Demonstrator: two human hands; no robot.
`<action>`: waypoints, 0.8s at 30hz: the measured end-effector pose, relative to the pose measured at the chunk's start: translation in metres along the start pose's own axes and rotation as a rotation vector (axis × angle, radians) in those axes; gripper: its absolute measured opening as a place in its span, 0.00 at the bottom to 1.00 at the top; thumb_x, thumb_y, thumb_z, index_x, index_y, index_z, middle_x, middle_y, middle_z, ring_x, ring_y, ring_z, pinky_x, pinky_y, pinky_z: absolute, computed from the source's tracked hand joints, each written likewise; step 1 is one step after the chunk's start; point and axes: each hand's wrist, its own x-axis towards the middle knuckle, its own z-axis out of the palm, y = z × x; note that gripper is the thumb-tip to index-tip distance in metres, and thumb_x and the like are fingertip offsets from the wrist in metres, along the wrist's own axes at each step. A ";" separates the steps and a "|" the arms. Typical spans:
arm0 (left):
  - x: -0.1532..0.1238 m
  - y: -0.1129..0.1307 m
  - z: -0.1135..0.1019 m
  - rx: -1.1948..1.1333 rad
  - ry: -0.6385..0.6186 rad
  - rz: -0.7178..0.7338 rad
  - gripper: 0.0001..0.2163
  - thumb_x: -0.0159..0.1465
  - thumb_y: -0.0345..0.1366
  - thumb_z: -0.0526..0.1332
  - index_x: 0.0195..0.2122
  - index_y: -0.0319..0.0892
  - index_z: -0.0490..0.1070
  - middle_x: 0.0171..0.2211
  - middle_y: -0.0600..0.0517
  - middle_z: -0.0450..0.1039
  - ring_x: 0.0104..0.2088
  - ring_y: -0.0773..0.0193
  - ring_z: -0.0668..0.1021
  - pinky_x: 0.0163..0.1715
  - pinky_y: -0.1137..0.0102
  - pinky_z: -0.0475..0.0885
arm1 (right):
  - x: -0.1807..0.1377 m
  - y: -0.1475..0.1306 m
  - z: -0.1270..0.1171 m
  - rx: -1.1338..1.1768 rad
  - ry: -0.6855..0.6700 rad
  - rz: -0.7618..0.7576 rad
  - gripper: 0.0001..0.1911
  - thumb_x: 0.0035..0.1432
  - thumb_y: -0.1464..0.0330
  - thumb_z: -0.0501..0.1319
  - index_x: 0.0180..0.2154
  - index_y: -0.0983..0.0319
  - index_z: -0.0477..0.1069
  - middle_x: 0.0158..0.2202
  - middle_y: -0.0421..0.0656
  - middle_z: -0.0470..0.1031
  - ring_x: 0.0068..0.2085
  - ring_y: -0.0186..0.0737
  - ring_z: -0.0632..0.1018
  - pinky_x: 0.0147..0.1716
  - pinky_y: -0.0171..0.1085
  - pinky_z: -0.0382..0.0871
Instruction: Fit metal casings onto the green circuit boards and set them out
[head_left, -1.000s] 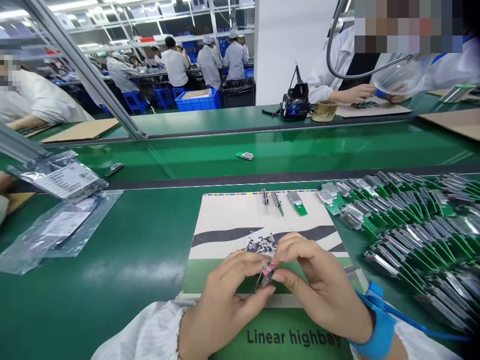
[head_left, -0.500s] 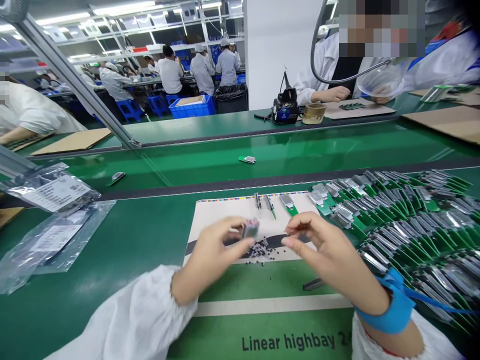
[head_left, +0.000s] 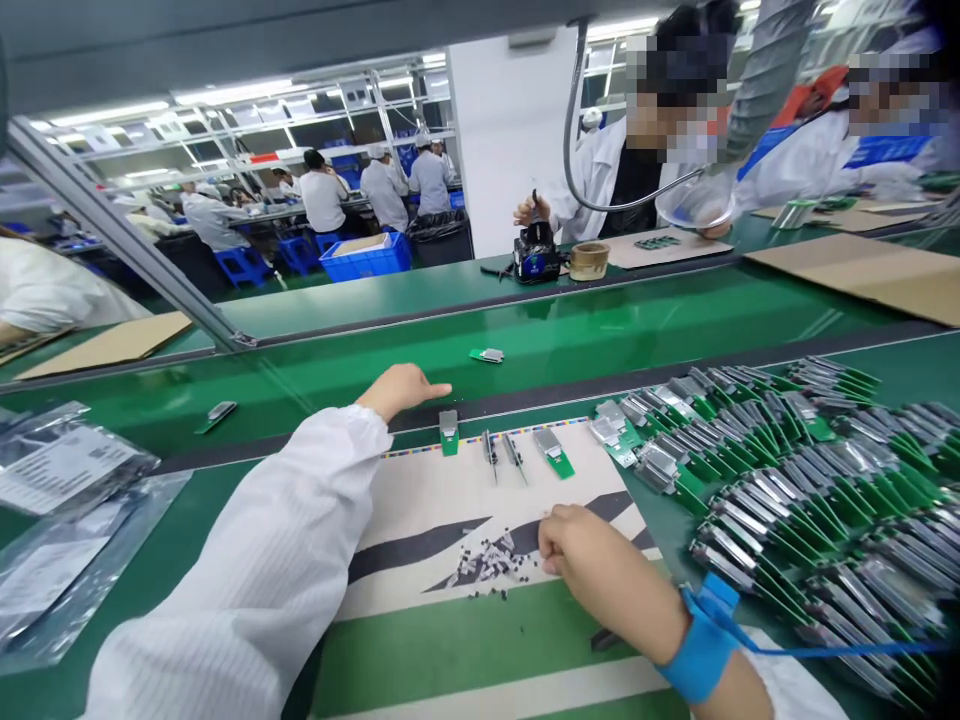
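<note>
My left hand [head_left: 401,390] is stretched over the far table edge, beside the belt, with thumb or finger extended and nothing visible in it. Just below its fingertips is a small green circuit board with a metal can [head_left: 448,430], apart from the hand. My right hand [head_left: 589,560] is closed, fingertips curled together at the right side of a pile of tiny black and clear parts [head_left: 491,558]. Whatever it may hold is hidden. Two boards on edge [head_left: 501,455] and a flat board [head_left: 553,452] stand along the far edge of the printed cardboard sheet [head_left: 420,490].
Rows of circuit boards [head_left: 810,490] cover the right side. Clear plastic bags [head_left: 67,500] lie at left. Beyond the table runs a green belt [head_left: 360,370] carrying a board [head_left: 489,355] and another board [head_left: 217,416]. A co-worker's hand [head_left: 531,210] is across the belt.
My left hand has moved forward to the far edge and let go of the circuit board it held. My right hand has lowered to the tiny parts. The view has shifted.
</note>
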 end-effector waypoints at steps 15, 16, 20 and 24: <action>0.076 0.083 0.038 -0.220 0.091 0.284 0.13 0.65 0.36 0.60 0.50 0.39 0.69 0.51 0.45 0.70 0.47 0.55 0.75 0.46 0.55 0.73 | -0.013 -0.021 0.012 -0.099 0.085 0.000 0.23 0.46 0.91 0.47 0.36 0.69 0.73 0.37 0.55 0.75 0.40 0.55 0.76 0.38 0.46 0.69; 0.066 0.081 0.032 -0.274 0.110 0.277 0.12 0.65 0.36 0.61 0.49 0.39 0.70 0.51 0.45 0.70 0.47 0.55 0.75 0.46 0.55 0.73 | -0.014 -0.020 0.011 -0.068 0.105 -0.007 0.22 0.47 0.91 0.48 0.36 0.69 0.73 0.37 0.54 0.75 0.40 0.54 0.76 0.38 0.46 0.69; -0.004 0.063 0.011 -0.583 0.126 0.239 0.11 0.65 0.39 0.61 0.46 0.39 0.68 0.44 0.47 0.73 0.40 0.59 0.77 0.40 0.61 0.74 | -0.019 -0.014 -0.002 0.097 0.183 -0.081 0.16 0.57 0.86 0.50 0.32 0.63 0.70 0.35 0.46 0.73 0.38 0.44 0.75 0.34 0.38 0.70; -0.104 0.042 0.022 -0.941 -0.027 0.146 0.09 0.66 0.41 0.57 0.38 0.40 0.66 0.40 0.46 0.73 0.33 0.66 0.77 0.33 0.70 0.73 | -0.024 -0.011 -0.014 0.277 0.253 -0.170 0.11 0.64 0.78 0.53 0.32 0.60 0.67 0.34 0.40 0.72 0.34 0.38 0.74 0.31 0.35 0.69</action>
